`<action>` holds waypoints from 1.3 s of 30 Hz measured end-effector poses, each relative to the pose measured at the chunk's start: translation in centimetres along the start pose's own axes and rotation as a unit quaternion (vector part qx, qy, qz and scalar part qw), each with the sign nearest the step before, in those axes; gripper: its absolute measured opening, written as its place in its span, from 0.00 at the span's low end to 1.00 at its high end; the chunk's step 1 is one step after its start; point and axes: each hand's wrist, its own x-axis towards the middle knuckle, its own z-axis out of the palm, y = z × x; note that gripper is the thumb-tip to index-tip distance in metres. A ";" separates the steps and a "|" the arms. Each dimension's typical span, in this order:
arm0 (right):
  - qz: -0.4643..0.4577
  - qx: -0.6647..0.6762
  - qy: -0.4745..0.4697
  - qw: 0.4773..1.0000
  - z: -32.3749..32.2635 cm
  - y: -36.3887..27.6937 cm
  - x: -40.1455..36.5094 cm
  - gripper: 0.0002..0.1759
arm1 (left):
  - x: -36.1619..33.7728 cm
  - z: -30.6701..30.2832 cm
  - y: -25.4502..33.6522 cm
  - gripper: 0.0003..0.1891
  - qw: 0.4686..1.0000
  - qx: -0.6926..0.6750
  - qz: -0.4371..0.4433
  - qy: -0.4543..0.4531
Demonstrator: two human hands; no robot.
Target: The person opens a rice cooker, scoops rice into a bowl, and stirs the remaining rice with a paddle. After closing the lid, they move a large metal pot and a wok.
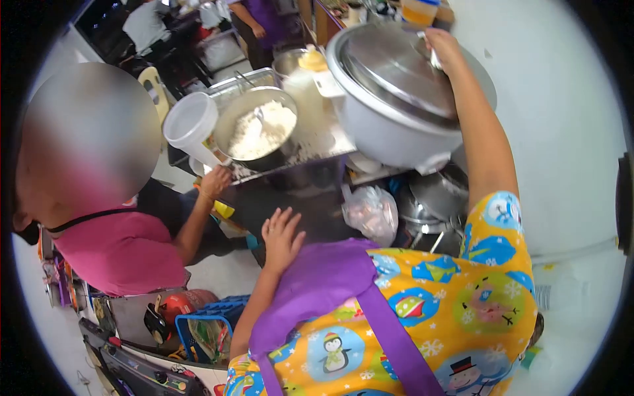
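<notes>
**Head view: right hand closed on cooker lid, left hand held open well short of it**

The right hand [444, 49] was seen at full reach, its fingers curled about the knob of a steel lid [396, 69]. The knob itself was mostly hidden by those fingers. The lid was spread out from that hand toward the body and to the left, over a large white rice cooker [396, 132] whose wall was found directly below the gripping hand. Whether the lid was fully seated or just raised could not be told.

The left hand [282, 236] was held open, fingers fanned, with nothing in it and nothing touched. The cooker lay ahead of it and to its right, well apart, so the right hand was by far the nearer to the lid.

Ahead of the left hand, a metal pot of cooked rice [259, 129] was set on a steel counter [317, 142]. A knotted plastic bag [372, 212] was hung to the right of that hand, below the cooker. Ahead and to its left, a co-worker's hand [214, 181] was closed on a white plastic tub [191, 125]. The tub was held touching or just beside the pot's rim; which of the two could not be made out.
</notes>
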 end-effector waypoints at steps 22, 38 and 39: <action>0.006 -0.240 0.127 0.962 3.5 -2.2 -2.0 0.12 | -18.0 8.8 -19.5 0.26 0.829 -0.113 -0.384 -0.390; 0.121 -0.226 0.129 0.958 4.6 -5.7 -4.1 0.14 | -4.3 9.9 -25.0 0.27 0.878 -0.051 -0.210 -0.427; 0.049 -0.232 0.145 0.960 4.0 -3.8 -3.4 0.14 | -3.7 9.1 -25.4 0.27 0.882 -0.047 -0.203 -0.423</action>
